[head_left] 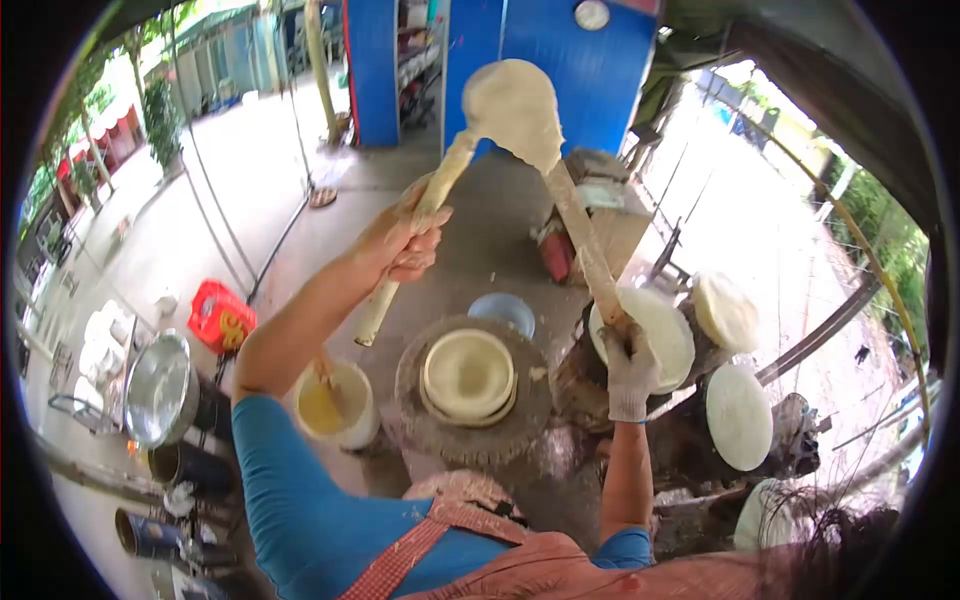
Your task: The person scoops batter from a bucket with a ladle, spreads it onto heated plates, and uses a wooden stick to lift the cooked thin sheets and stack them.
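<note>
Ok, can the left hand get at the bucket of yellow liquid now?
Probably not: the left hand is shut round a stick that, with the flat stick in the right hand, holds up the pale sheet. The bucket sits below that forearm, nothing between them; the way looks free once the hand is emptied.

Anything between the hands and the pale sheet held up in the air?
No obstruction visible. The left hand grips a stick that carries the pale sheet; the gloved right hand holds the strip running down from it. Only air around it, above the round pale dish.
</note>
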{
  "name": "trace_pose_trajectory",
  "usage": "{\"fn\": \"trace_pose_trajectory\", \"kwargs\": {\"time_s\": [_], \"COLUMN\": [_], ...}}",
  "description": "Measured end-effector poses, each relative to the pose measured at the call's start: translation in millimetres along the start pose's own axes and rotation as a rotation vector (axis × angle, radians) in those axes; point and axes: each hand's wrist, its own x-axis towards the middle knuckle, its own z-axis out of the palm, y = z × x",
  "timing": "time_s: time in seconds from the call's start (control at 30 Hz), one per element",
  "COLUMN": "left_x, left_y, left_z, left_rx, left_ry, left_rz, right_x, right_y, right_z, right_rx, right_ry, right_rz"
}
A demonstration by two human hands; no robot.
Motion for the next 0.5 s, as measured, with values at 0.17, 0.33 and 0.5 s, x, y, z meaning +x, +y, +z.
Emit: {"fn": "trace_pose_trajectory", "kwargs": {"time_s": [0.17,0.33,0.5], "left_x": [33,55,66], "left_y": [-93,-180,-206], "left_z": [-57,-67,-10], "left_rx": [0.000,-0.872,-0.293], "left_ry": [0.010,0.207,-0.563], "left_rz": [-0.325,-1.265,-0.736], "right_x": [-71,-174,-196], "right_y": [66,91,54], "right_z": [55,19,-69], "right_rx": [0.494,0.200,0.321], "right_ry": [-0.325,-0.473,-0.143], "right_rz": [0.392,0.628,0.585]}}
